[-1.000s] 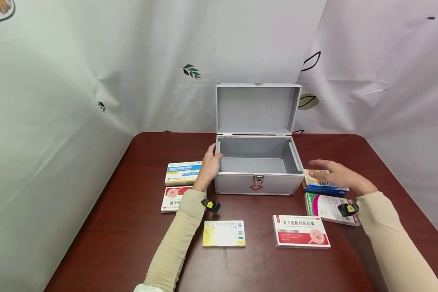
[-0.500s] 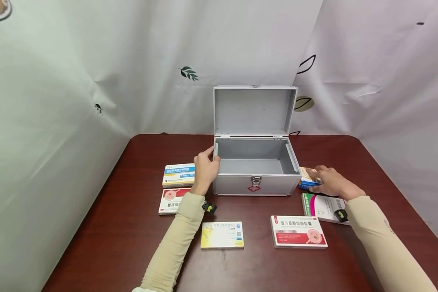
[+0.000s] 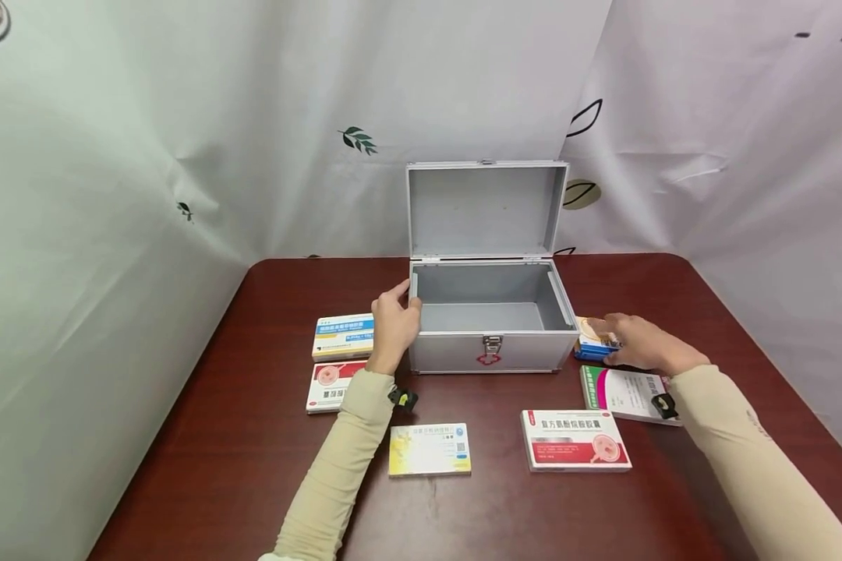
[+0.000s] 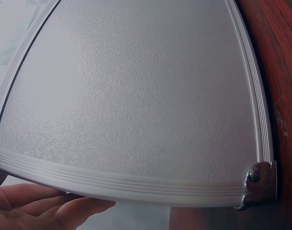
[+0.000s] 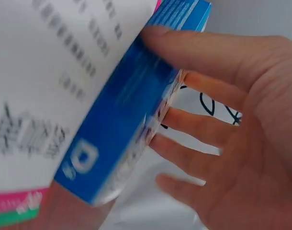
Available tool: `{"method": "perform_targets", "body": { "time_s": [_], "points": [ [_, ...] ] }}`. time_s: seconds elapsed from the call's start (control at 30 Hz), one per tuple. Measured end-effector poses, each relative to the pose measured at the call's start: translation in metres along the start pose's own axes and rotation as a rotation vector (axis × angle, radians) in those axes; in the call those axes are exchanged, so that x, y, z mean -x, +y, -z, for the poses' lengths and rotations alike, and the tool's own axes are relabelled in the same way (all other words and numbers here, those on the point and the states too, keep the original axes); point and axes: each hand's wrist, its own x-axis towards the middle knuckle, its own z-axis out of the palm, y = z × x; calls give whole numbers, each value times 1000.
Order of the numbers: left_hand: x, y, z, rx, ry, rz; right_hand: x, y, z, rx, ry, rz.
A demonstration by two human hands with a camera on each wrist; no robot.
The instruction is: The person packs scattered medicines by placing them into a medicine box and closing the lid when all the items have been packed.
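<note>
A silver first-aid box [image 3: 487, 351] with a red cross stands on the table, its lid raised and its inside bare. My left hand [image 3: 396, 323] grips the left rim, thumb over the edge; in the left wrist view the fingers [image 4: 84, 211] show past the rim of the box's side [image 4: 136, 105]. Right of the box, my right hand [image 3: 642, 343] holds a blue, white and yellow medicine box [image 3: 588, 349], thumb on its blue face [image 5: 122, 91] and fingers along the opposite edge. A green, pink and white medicine box [image 3: 631, 392] lies just in front.
Two medicine boxes, one blue and white [image 3: 342, 336] and one red and white [image 3: 328, 383], lie by the left forearm. A yellow and white box [image 3: 429, 449] and another red and white box [image 3: 577, 440] lie nearer on the brown table [image 3: 252, 467]. White cloth [image 3: 288, 117] hangs behind.
My right hand has come down and leftward onto the blue medicine box from above it. My left hand stays at the first-aid box's left rim, and the view shifts slightly.
</note>
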Motion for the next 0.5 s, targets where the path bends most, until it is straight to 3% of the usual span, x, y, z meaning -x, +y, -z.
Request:
{"method": "perform_targets", "body": {
  "time_s": [0.23,0.5],
  "points": [
    [-2,1,2,-9,7,-11,-4,0,26,5,72,-53],
    [1,0,1,-3,-7,-22,-7,-14,71,-20,113,-166]
  ]
}}
